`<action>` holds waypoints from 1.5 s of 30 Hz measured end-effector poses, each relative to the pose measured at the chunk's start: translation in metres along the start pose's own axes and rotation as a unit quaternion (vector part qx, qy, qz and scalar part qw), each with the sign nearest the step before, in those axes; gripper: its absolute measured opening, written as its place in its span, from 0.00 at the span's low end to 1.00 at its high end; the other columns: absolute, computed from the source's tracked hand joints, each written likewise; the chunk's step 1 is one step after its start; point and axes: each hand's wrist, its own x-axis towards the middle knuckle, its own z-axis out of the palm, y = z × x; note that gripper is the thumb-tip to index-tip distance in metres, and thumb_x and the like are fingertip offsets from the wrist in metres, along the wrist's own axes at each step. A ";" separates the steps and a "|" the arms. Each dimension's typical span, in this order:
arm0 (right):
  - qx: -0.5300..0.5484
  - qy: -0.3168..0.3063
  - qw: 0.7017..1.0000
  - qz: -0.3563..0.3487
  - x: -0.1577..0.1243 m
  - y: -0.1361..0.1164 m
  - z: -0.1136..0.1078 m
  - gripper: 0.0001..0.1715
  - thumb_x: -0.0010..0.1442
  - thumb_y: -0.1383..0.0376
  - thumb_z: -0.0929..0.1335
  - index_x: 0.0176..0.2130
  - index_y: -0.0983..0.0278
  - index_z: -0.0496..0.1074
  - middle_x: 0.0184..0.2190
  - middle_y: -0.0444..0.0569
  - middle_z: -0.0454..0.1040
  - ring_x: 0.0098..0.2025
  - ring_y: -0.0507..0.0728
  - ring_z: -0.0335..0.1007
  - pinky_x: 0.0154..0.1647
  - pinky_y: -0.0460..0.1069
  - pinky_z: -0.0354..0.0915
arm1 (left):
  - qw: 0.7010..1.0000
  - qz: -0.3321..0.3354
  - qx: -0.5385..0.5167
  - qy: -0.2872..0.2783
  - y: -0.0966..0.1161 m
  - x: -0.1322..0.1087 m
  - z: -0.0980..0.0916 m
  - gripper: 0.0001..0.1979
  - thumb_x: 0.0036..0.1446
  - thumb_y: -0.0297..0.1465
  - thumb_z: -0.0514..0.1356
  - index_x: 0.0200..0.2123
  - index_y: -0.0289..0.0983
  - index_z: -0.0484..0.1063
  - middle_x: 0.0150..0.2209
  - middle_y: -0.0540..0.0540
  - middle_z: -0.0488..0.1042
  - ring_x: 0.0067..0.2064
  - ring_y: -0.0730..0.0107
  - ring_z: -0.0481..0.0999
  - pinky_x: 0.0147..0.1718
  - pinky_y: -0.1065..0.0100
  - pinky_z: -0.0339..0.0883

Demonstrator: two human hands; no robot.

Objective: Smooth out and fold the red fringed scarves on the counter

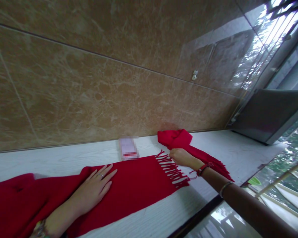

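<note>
Red scarf flat between spread left hand and right hand (curled at fringe, can't tell if pinching), still rumpled behind the former.

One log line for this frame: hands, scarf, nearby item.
left hand: flat on red scarf | right hand: at fringe, grip unclear | pale item: between scarf and wall

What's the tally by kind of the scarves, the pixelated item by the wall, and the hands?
Scarves: 2 (spread red scarf; bunched red scarf, which looks separate)
Pixelated item: 1 (pale item with a red mark, too obscured to identify)
Hands: 2 (left hand; right hand)
Total: 5
</note>
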 end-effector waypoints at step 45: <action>0.209 0.055 0.976 0.003 0.033 -0.101 0.013 0.31 0.62 0.54 0.53 0.60 0.67 0.51 0.60 0.55 0.50 0.62 0.58 0.41 0.60 0.57 0.43 | 0.999 -0.016 -0.011 -0.028 0.003 -0.002 -0.002 0.22 0.60 0.35 0.42 0.57 0.44 0.54 0.61 0.47 0.51 0.61 0.62 0.51 0.56 0.54 0.48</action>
